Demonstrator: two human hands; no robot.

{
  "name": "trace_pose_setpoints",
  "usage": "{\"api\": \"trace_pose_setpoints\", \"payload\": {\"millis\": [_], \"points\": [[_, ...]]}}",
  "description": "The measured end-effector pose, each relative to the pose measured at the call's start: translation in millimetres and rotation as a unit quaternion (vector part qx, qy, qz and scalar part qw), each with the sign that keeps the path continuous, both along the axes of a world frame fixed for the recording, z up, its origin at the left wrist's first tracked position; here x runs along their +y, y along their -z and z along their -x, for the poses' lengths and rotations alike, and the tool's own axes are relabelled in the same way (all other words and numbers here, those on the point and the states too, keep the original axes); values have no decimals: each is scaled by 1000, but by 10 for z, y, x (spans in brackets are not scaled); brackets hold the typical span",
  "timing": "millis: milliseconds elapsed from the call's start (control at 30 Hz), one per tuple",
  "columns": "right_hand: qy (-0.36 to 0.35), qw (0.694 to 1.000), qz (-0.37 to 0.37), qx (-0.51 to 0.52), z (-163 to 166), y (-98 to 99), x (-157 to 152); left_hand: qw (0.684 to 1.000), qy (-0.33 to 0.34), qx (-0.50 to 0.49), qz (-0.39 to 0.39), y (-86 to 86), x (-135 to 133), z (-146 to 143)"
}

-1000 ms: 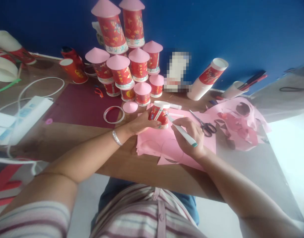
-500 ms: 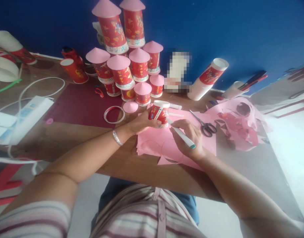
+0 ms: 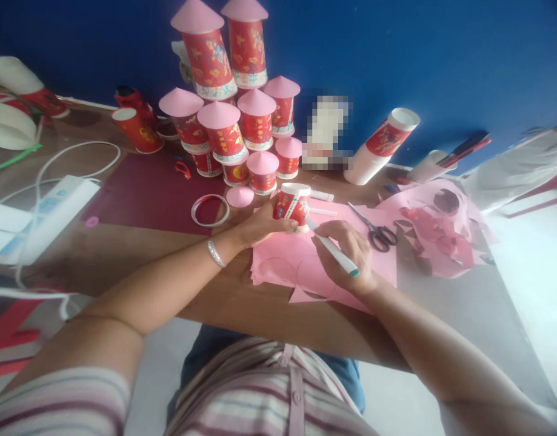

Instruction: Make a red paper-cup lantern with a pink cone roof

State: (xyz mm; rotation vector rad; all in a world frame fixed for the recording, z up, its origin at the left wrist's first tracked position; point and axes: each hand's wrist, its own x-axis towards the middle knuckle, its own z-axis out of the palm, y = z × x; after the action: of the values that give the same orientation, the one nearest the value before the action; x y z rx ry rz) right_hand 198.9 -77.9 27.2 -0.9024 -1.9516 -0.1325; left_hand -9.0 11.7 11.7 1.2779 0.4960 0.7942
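Observation:
My left hand (image 3: 260, 226) is closed round a short red paper cup (image 3: 293, 204) with a white rim and a white lower band. In my right hand (image 3: 346, 245) is a white marker pen (image 3: 336, 253) with a green end, held like a writing tool. Its tip is at the lower right side of the cup; whether it touches is too small to tell. Beneath both hands lie pink paper sheets (image 3: 278, 266) with drawn circles. Black-handled scissors (image 3: 380, 236) rest on the paper, right of my right hand.
Behind the cup stand several red cups with pink cone tops (image 3: 219, 130). A white ring (image 3: 210, 210) and a pink cone (image 3: 240, 196) lie left of it. Pink scraps (image 3: 446, 230) are on the right, near stacked cups (image 3: 382, 145). A white cable (image 3: 37, 200) loops at left.
Both hands keep their hold, and the marker stays close to the cup's lower edge. At the far right, a pale shape has come into view where a dark hand-like shape was.

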Motion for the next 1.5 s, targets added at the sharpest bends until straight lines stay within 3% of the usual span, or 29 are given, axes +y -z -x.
{"api": "trace_pose_setpoints", "payload": {"millis": [200, 467, 1067, 1500], "points": [[-64, 995, -43, -66, -9, 0, 3, 984, -93, 125, -89, -10, -36, -31], [-51, 993, -56, -93, -14, -52, -5, 973, -134, 142, -126, 121, -70, -135], [-18, 990, -63, -124, 0, -76, 23, 973, -98, 108, -181, 237, -29, -136], [-36, 994, -28, -98, 18, -2, 8, 975, -112, 111, -155, 257, -28, -133]]}}
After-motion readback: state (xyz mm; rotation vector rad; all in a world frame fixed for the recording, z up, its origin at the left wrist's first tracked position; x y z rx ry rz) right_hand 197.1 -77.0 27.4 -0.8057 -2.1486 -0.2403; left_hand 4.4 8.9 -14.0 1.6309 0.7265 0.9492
